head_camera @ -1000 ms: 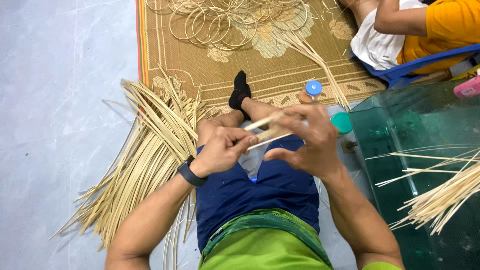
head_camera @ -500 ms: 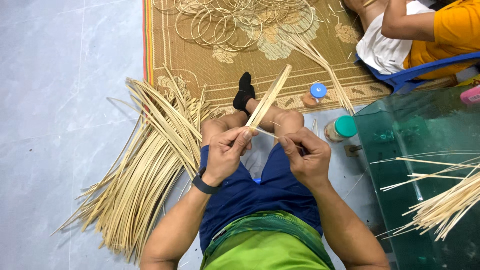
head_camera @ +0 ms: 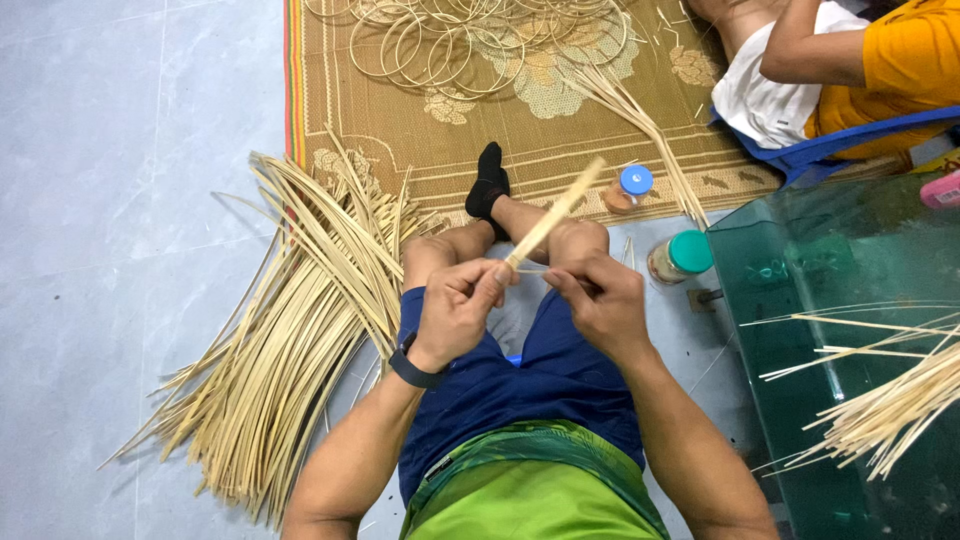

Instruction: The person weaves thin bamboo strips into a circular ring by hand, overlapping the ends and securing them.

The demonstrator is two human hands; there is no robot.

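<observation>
Over my lap, my left hand (head_camera: 455,310) pinches the pale cane strip (head_camera: 555,212) upright, my right hand (head_camera: 600,300) fingers pressed together at its base to steady it, spare strips (head_camera: 280,340) heaped within reach.

A pale, flat bamboo strip (head_camera: 553,214) slants up and away above the knees, its lower end pinched between fingers.

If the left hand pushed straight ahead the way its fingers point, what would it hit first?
Probably the right hand: the left hand grips the pale cane strip and points across at it, close by. Depth is unclear.
</observation>
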